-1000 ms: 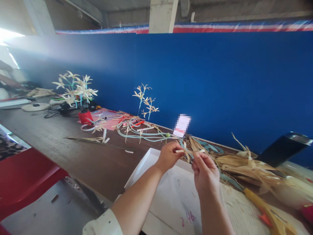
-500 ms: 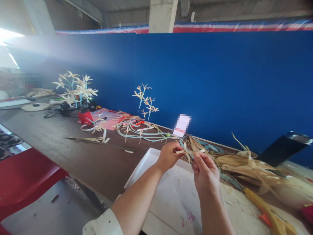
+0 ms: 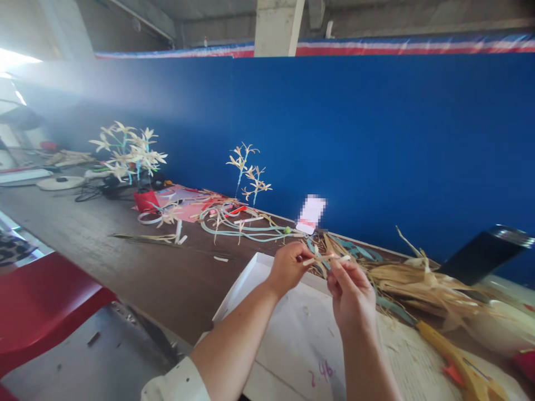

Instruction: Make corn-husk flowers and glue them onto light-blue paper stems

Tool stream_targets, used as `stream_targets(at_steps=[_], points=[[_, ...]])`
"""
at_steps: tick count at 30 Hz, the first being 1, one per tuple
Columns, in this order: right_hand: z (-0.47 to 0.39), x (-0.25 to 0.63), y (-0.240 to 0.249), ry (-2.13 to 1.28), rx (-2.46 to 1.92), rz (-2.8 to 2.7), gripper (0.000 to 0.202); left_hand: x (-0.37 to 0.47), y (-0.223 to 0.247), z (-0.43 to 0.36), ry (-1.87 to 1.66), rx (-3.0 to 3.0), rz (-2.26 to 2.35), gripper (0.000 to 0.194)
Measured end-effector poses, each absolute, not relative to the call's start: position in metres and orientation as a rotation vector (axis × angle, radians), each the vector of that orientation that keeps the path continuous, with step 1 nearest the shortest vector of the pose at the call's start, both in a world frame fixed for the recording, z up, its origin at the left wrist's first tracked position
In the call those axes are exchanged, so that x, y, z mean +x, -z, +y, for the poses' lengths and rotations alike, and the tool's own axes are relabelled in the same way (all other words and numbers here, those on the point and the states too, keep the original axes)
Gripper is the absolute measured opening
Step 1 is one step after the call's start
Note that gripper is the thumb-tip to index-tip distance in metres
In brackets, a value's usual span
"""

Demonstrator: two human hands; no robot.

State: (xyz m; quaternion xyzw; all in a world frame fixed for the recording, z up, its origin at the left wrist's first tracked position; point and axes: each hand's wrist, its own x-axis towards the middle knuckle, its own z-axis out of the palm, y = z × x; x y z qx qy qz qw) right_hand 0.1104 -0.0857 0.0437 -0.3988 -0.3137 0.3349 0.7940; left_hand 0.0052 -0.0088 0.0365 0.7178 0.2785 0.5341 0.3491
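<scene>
desk point(image 3: 146, 278): flowers point(image 3: 136, 153) left | phone point(image 3: 311, 214) behind box point(image 3: 284, 328) | husks point(image 3: 418, 281) right | glue gun point(image 3: 463, 365) right of box

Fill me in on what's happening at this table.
A person works with bare hands over a shallow white tray. The left hand and the right hand pinch small pale strips between their fingertips; the exact shape of the piece is hard to make out. Dried husks and a yellow tool lie to the right. Farther left, pale star-shaped flowers stand above a red base.
</scene>
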Motion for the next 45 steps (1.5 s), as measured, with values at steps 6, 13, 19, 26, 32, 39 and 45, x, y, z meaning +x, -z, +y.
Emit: stream_targets(at_steps=[6, 13, 19, 26, 32, 39, 45], points=[[-0.087, 0.109, -0.044, -0.752, -0.897, -0.71, 0.022, 0.006, -0.034, -0.007, -1.516, 1.862, 0.682, 0.007], [-0.086, 0.115, -0.035, -0.799, -0.974, -0.795, 0.022, 0.005, -0.034, -0.005, -1.588, 1.847, 0.644, 0.006], [-0.084, 0.116, -0.03, -0.8, -1.042, -0.801, 0.022, 0.003, -0.034, -0.005, -1.567, 1.884, 0.641, 0.005], [-0.083, 0.115, -0.031, -0.823, -1.037, -0.771, 0.025, 0.003, -0.031, -0.003, -1.555, 1.914, 0.637, 0.006], [-0.084, 0.11, -0.036, -0.807, -1.094, -0.805, 0.027, 0.003, -0.032, -0.004, -1.552, 1.903, 0.64, 0.004], [-0.085, 0.109, -0.037, -0.814, -1.078, -0.825, 0.028, 0.002, -0.034, -0.006, -1.54, 1.9, 0.645, 0.004], [-0.084, 0.11, -0.035, -0.824, -1.07, -0.825, 0.027, 0.003, -0.032, -0.005, -1.53, 1.901, 0.657, 0.004]])
